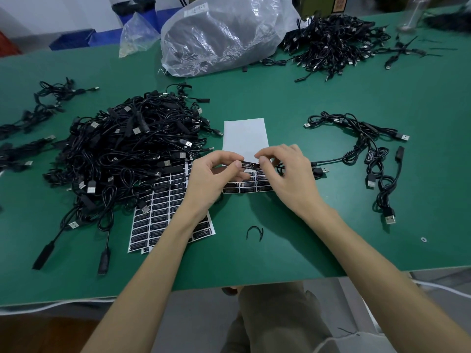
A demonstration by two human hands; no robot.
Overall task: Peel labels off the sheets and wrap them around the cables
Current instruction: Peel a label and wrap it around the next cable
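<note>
**Hands.** The left hand (216, 175) and right hand (285, 171) meet over the middle of the green table (280, 238). A single black label (251, 165) is stretched between them, lifted clear of its sheet. The left thumb and forefinger are pinched together on its left end, and the right thumb and forefinger on its right end. The other fingers of both hands are loosely curled and hold nothing. Gripping only the two ends keeps the strip taut and most of the adhesive face off the skin, which suits laying it squarely on a cable.

**Supply.** The working sheet (244, 138) lies directly under the hands. Its far part is bare white backing and the remaining rows of labels sit at the near edge, so each peel is a short lift. Full sheets (163, 210) lie beneath the left forearm, partly tucked under the large cable pile (127, 149) on the left, where both stocks are within reach.

**Cables.** One cable (321, 170) with a USB plug comes out from under the right palm. The palm hides its run, so I cannot tell whether the hand holds it or it merely lies there. A small group of cables (369, 154) lies well apart on the right. I judge this to be the finished lot, kept separate from the unlabelled pile.

**Step.** The label is peeled and the wrap is not yet made.
</note>
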